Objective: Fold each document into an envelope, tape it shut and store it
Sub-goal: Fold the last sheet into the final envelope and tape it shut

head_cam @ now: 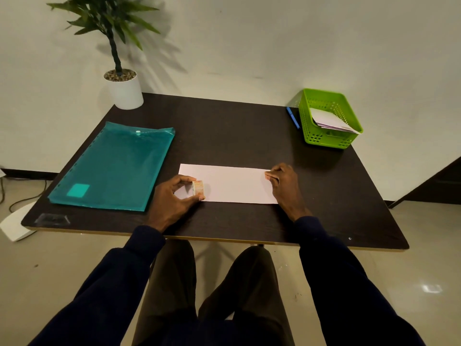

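Note:
A folded white document (232, 184) lies flat on the dark table (224, 131), near the front edge. My left hand (172, 198) rests on its left end and grips a small roll of tape (198, 188) between thumb and fingers. My right hand (283, 182) sits at the paper's right end with fingertips pinched together at the edge; whether a strip of tape is between them is too small to tell. A green basket (349, 121) at the back right holds several folded white papers (329, 119).
A teal plastic folder (112, 166) lies on the left side of the table. A potted plant in a white pot (126, 92) stands at the back left corner. A blue pen (292, 117) lies just left of the basket. My knees are under the front edge.

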